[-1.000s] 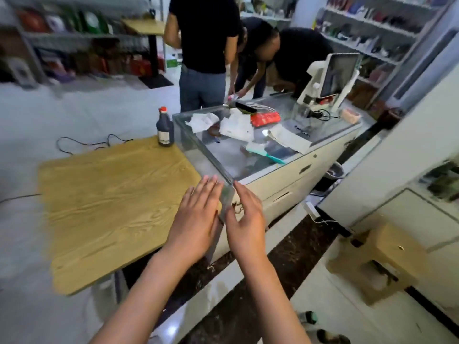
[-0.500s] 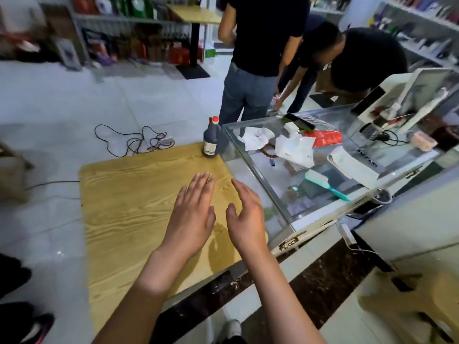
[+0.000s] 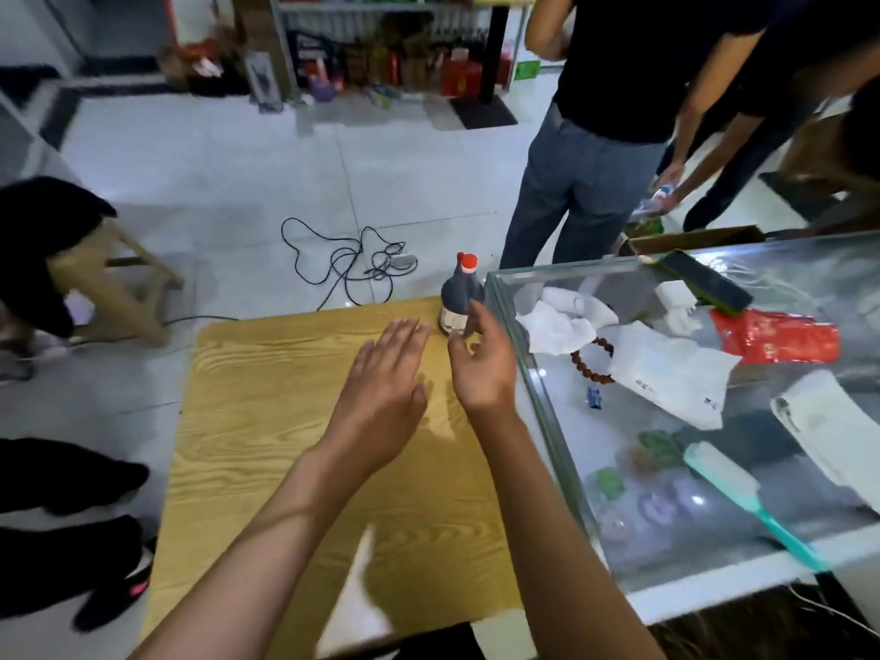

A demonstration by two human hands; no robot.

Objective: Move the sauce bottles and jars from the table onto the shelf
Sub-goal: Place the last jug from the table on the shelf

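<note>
A dark sauce bottle with a red cap and a pale label stands upright at the far right corner of the wooden table. My right hand is stretched out just in front of the bottle, its fingers spread and lightly curved, the fingertips level with the label; I cannot tell if they touch it. My left hand hovers flat over the table, fingers straight, a short way left of the bottle. Neither hand holds anything.
A glass counter borders the table's right edge, strewn with papers, a red packet, beads and a teal brush. Two people stand behind it. A cable lies on the floor, a stool stands left, and stocked shelves line the back wall.
Both hands have reached forward across the table toward the bottle. My view has swung left and down, bringing the bottle closer and the counter to the right.
</note>
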